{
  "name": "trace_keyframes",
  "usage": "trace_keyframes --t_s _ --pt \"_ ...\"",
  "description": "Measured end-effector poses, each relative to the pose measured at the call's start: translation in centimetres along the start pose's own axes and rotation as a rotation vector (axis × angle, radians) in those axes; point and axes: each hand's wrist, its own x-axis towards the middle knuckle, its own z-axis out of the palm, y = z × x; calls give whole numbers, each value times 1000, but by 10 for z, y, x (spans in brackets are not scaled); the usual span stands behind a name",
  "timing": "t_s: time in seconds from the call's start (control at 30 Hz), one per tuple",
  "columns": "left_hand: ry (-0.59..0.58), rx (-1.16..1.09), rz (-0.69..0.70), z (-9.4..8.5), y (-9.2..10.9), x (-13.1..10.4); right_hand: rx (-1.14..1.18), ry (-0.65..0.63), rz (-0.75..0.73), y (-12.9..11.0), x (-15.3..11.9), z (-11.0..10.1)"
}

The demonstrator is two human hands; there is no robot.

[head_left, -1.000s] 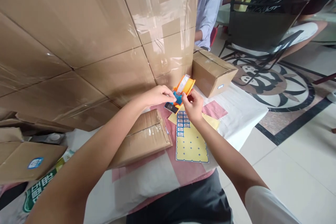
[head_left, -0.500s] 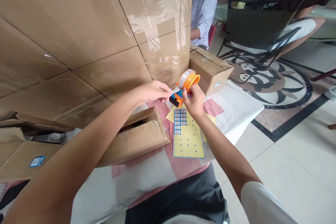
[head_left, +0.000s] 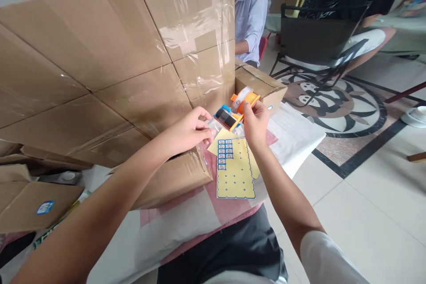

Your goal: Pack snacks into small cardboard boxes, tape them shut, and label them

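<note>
Tape coming off the roll, box flaps not yet sealed.

The right hand (head_left: 255,120) grips the orange tape dispenser (head_left: 237,107) just above the table (head_left: 299,133), at about one o'clock from the small carton (head_left: 173,177). The left hand (head_left: 191,131) pinches the clear tape end, stretched between both hands. The carton's near flap looks untaped to me, so the sealing itself seems still ahead. The yellow sticker sheet (head_left: 236,173) lies at three o'clock of the carton.

The right hand (head_left: 255,122) is gripping an orange tape dispenser (head_left: 238,107) above the table's (head_left: 299,135) far edge, while the left hand (head_left: 189,131) is pinching clear tape over a box (head_left: 173,177) beside a yellow sheet (head_left: 235,171).
</note>
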Motion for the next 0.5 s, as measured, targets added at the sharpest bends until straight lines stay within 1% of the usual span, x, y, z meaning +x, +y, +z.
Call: trace_keyframes --t_s 0.1,0.17,0.23,0.33,0.4,0.43,0.47,0.5 --pt "9 -23 35 5 -10 -3 91 2 114 -9 -8 -4" --pt "10 -36 76 9 -18 -4 180 -48 203 -16 -13 -5" --pt "-7 -46 114 14 -21 -5 258 -109 302 -20 -18 -3" --pt "13 3 158 19 -12 -10 327 -196 494 -21 -28 6" --pt "81 129 172 20 1 -16 339 -304 606 -19 -35 8" --pt "130 225 172 19 7 -20 319 -366 609 -17 -38 5" --pt "187 336 170 19 11 -25 251 -430 542 -15 -40 0" --pt "238 449 166 17 13 -30 167 -465 417 -13 -41 -9"
